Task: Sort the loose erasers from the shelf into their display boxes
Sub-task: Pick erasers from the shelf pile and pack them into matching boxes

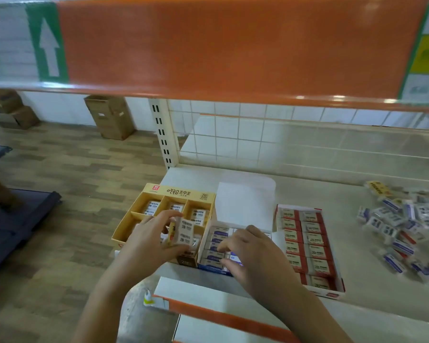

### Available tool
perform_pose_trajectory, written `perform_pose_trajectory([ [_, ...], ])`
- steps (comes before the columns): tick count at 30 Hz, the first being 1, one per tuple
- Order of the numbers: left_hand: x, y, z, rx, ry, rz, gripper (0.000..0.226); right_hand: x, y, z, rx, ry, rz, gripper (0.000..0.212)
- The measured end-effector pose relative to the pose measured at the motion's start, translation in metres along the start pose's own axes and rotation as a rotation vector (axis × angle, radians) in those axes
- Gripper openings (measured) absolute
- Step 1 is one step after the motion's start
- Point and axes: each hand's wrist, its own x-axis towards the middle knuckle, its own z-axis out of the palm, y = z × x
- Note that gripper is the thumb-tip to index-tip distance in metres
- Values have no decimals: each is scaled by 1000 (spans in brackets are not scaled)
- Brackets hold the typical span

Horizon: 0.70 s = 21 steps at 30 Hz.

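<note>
While held over the yellow display box point(144, 211), a small stack of beige-wrapped erasers point(182, 232) sits pinched in the left hand point(150, 240), thumb below, fingertips point(176, 214) curled over the top edge. Just beside, to the right: the blue display box point(212, 264), white lid flap point(243, 201) raised behind it, rows of blue-banded erasers inside. Right hand point(258, 258) low over that box, fingers bent down among the erasers and touching them; whether any is actually gripped, cannot tell. Further right, touching the blue box's side, a red display box point(332, 263) filled with red-and-cream erasers. Well apart at the far right of the shelf point(332, 191), a loose heap of erasers point(404, 226), mostly blue and white, blurred.
</note>
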Motion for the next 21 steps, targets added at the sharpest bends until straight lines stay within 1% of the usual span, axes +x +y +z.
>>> perform_pose_trajectory([
  [2,3,2,1,61,-19,32,54,1,1,1,3,-10,9,30],
  [5,7,6,3,134,-15,95,34,1,3,1,13,-15,17,31],
  [6,8,7,3,149,-12,95,30,1,3,1,18,-15,23,31],
  [9,11,6,2,162,8,85,29,1,4,1,16,-22,35,32],
  [13,13,5,1,104,13,49,24,1,5,2,24,-14,36,31],
  [16,15,4,2,74,-2,21,20,3,3,4,40,-9,29,30],
  [18,16,4,3,63,-19,5,22,4,0,7,60,7,19,29],
  [21,18,4,5,104,-40,1,24,5,-4,15,62,13,1,28],
])
